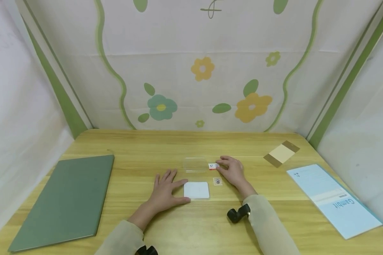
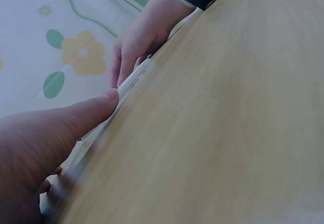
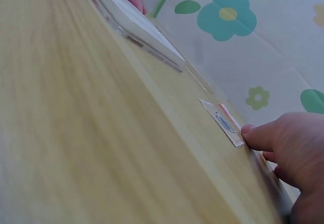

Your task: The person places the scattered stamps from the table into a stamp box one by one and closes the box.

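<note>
A stack of white cards [image 1: 196,190] sits in a shallow clear plastic case on the wooden table, also visible edge-on in the right wrist view. The left hand [image 1: 166,191] rests at the left side of this case, thumb on its near corner, index finger by its far corner, other fingers spread. Beyond lies a clear plastic lid [image 1: 194,165]. The right hand [image 1: 232,171] pinches the right end of a small white card with a red stripe [image 1: 212,166], low at the table. Between the hands lies a small square sticker-like piece with a dark round print [image 1: 217,181].
A large dark green folder [image 1: 67,198] lies at the left. On the right are a light blue "Gambit" booklet [image 1: 332,200] and a brown and cream piece of card [image 1: 281,154]. A flowered curtain [image 1: 178,71] hangs behind the table [image 1: 191,226].
</note>
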The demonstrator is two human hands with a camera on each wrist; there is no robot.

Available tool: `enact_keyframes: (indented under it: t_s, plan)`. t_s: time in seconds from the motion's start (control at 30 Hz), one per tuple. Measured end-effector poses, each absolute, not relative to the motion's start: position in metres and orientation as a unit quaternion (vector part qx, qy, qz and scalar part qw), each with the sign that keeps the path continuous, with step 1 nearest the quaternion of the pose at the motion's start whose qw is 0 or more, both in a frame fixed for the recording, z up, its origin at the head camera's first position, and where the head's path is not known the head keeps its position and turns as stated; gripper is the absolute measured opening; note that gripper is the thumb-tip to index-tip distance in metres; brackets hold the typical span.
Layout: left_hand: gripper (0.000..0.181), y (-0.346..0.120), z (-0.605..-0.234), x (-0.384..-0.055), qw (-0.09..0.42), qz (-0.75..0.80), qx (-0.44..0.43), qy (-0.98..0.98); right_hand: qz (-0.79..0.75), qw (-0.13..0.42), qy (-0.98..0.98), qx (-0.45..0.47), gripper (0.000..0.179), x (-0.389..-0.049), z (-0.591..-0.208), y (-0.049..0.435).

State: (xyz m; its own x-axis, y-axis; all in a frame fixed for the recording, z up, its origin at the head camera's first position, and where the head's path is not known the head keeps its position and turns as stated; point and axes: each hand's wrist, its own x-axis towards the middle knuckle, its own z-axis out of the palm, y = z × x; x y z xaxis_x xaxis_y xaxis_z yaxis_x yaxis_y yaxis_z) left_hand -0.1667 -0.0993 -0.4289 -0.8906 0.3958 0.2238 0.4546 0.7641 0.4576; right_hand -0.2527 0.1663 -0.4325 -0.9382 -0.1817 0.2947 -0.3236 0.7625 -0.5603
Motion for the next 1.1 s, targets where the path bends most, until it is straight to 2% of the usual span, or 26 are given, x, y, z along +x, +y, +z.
enact_keyframes:
  t_s: [0.67,1.1]
  plan:
    - [0.067,-0.0991,-0.4276,-0.166,0.052,-0.26,-0.224,-0.938,0.314,0.094,-0.936,0.129,0.015,-0.2506,-0.4311,0.1645]
    - [0.067,-0.0986,-0.4287,-0.1673,0.056,-0.253,-0.224,-0.94,0.324,0.084,-0.934,0.126,0.016,-0.248,-0.4285,0.1643]
